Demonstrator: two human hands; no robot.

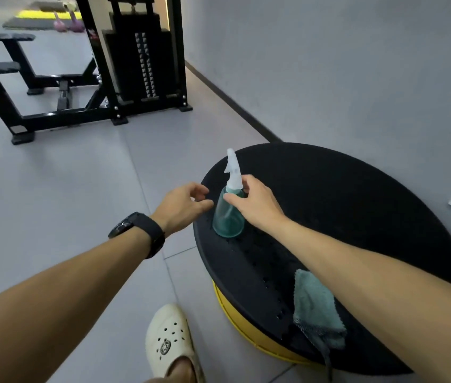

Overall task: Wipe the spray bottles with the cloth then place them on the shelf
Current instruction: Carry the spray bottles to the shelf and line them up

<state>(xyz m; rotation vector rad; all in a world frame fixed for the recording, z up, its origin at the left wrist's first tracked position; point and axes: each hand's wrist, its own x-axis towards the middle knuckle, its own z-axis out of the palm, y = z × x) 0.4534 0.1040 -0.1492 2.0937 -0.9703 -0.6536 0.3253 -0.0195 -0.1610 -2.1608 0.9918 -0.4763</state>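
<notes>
A teal cloth [317,308] lies crumpled under the right forearm, nearer than either hand. Ahead, the right hand [257,201] pinches the spray bottle [228,214] at its neck; the left hand [183,207] hovers just beside it, fingers loosely curled, holding nothing.

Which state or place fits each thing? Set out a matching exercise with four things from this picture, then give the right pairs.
Things:
1. spray bottle
2. cloth
3. left hand
4. right hand

States or places:
A. lies crumpled near the front edge of the round black platform
B. open, just beside the bottle, not touching it
C. stands upright on the platform
D. fingers at the bottle's neck

Pairs: 1-C, 2-A, 3-B, 4-D
</notes>
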